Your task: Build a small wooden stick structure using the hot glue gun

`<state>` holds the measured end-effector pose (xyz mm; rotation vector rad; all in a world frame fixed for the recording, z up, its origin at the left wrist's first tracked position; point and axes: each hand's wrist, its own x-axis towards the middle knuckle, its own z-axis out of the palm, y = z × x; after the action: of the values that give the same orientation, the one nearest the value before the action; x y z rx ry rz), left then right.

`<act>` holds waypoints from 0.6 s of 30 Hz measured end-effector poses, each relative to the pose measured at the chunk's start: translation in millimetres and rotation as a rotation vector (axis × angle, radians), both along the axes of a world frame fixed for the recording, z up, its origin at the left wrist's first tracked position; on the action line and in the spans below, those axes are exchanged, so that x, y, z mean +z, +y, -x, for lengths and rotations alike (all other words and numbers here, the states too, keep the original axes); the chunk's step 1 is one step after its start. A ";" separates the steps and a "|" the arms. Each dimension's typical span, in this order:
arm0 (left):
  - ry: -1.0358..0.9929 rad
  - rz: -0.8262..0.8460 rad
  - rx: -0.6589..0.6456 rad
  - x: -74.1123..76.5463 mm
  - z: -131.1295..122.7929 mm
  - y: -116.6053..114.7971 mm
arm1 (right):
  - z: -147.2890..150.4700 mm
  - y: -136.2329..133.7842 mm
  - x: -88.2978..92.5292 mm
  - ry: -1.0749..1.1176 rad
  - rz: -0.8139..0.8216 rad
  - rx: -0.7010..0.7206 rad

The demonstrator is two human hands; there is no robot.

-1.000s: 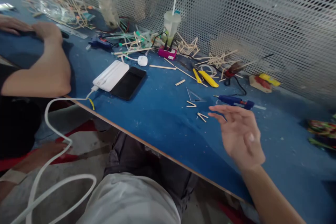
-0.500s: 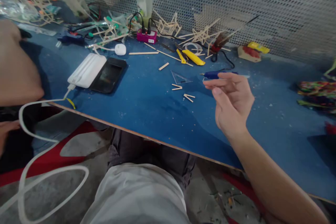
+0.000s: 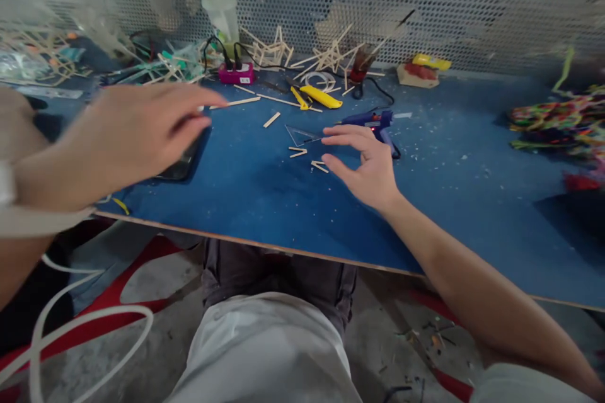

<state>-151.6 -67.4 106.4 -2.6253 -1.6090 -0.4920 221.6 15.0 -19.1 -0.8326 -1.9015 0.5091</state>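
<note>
My left hand (image 3: 137,132), blurred by motion, is raised over the left of the table. Its thumb and forefinger are apart with nothing visible between them, and it partly covers a black phone (image 3: 182,167). My right hand (image 3: 362,164) hovers with thumb and fingers spread, just right of two small V-shaped pairs of wooden sticks, one pair (image 3: 297,152) farther off and one pair (image 3: 320,167) near the thumb tip. Behind the fingers lies a blue glue gun (image 3: 363,119) with a red light. A clear set square (image 3: 297,140) rests left of the fingertips.
At the back stand stick structures (image 3: 333,56), a pink power strip (image 3: 236,73), a lidded cup (image 3: 222,12) and a yellow cutter (image 3: 321,97). One short stick (image 3: 271,119) lies mid-table. Colourful threads (image 3: 558,110) lie at right. Another person's arm (image 3: 19,113) is at far left.
My left hand has come into view from the left, covering the white power bank. My right hand has shifted toward the V-shaped sticks and its fingers have spread. The view has turned slightly right.
</note>
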 end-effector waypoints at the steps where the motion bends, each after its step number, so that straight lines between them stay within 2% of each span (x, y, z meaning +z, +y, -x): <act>1: 0.060 0.020 -0.038 -4.3 -21.6 26.8 | 0.7 0.3 -0.4 -0.009 0.002 -0.002; 3: 0.162 0.084 -0.151 -20.1 -63.6 71.4 | 1.9 0.1 -0.4 -0.021 0.016 0.012; 5: 0.147 0.131 -0.181 -44.1 -98.6 99.3 | 2.2 -0.7 0.3 -0.039 0.032 0.033; 8: 0.087 0.132 -0.163 -84.8 -131.2 111.2 | 1.3 -1.8 0.8 -0.090 0.031 0.034; 11: 0.067 0.087 -0.134 -112.6 -141.3 103.7 | -1.2 -1.1 -1.7 -0.177 0.018 0.020; 14: 0.075 0.086 -0.158 -121.5 -139.0 95.5 | -4.9 1.3 -6.8 -0.276 -0.004 0.000; 18: 0.027 0.100 -0.177 -121.2 -131.8 92.7 | -10.1 4.3 -12.9 -0.381 -0.008 -0.021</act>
<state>-19.8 25.4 -14.8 -2.8510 -1.4371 -0.3892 231.7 19.3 -32.0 -0.9979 -2.2357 0.3457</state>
